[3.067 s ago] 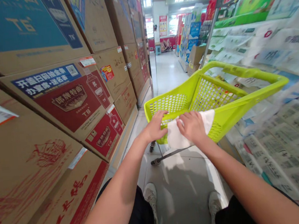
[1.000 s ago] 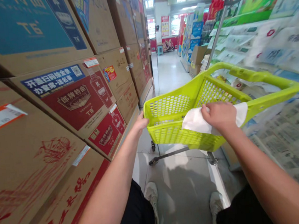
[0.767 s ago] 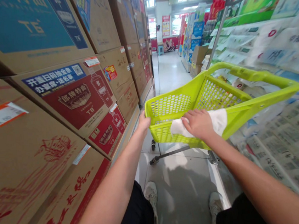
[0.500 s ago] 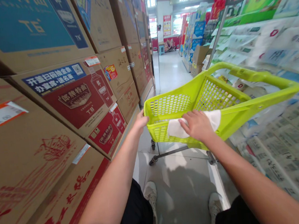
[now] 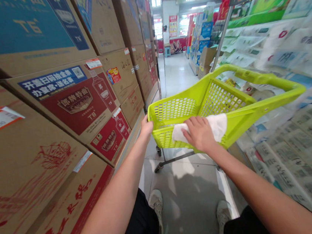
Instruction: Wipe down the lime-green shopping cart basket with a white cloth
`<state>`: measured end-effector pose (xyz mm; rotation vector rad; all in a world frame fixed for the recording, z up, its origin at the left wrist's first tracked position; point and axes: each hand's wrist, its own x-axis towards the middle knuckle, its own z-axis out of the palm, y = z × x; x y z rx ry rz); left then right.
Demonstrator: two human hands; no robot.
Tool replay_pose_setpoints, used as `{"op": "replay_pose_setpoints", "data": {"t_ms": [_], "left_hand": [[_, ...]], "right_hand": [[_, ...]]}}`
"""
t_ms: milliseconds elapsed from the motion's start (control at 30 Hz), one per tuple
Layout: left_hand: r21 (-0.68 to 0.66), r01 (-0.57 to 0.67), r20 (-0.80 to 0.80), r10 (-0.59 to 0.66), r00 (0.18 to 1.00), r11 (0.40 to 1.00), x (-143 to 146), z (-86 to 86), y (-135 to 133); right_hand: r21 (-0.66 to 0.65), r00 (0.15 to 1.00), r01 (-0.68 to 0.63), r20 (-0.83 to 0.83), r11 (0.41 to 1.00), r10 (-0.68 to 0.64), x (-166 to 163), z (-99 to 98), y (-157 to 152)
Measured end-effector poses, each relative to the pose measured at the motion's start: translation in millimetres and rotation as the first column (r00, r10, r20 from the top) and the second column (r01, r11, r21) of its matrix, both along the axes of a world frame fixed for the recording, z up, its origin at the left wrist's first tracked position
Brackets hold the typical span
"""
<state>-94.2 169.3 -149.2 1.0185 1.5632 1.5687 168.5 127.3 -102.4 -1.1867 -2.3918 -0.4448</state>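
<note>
In front of me stands a yellow-green plastic shopping cart [image 5: 240, 123] with perforated basket walls, turned sideways, its handle to the right. My left hand [image 5: 146, 126] grips the basket's left end at the rim; its fingers curl round the edge and are partly hidden. Against the near side wall, my right hand [image 5: 199, 131] presses a white cloth [image 5: 218, 125]. The fingers lie bent over the top rim, with cloth showing on both sides of them. Below the basket, the cart's grey frame and black wheels [image 5: 159, 167] rest on the floor.
Stacked cardboard cartons [image 5: 84, 98] with price tags wall off the left side. On the right are piles of packaged tissue paper [image 5: 293, 125]. A grey metal pole [image 5: 223, 28] slants behind the cart. A tiled aisle [image 5: 177, 68] runs ahead toward a person by a blue stool [image 5: 167, 51].
My right hand has slid slightly left along the cart's near wall. The cart and surroundings sit slightly further left in view; my left hand keeps its hold on the end.
</note>
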Motion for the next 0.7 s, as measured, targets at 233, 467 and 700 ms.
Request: {"op": "replay_pose_setpoints", "data": {"t_ms": [233,467,700], "left_hand": [[-0.001,0.063,-0.029,-0.063,0.998,0.998,-2.1,5.6,-0.1],[0.013,0.154,-0.063,-0.153,0.986,0.988,-14.0,3.2,4.8],[0.014,0.072,-0.052,-0.071,0.996,0.997,-5.1,0.3,7.1]], "right_hand": [[-0.096,0.970,-0.243,-0.023,0.965,0.241,-44.7,-4.6,-16.0],[-0.085,0.994,0.090,0.074,0.992,-0.083,23.3,18.2,18.7],[0.054,0.932,0.361,-0.001,0.931,-0.362,72.0,21.1,41.0]]}}
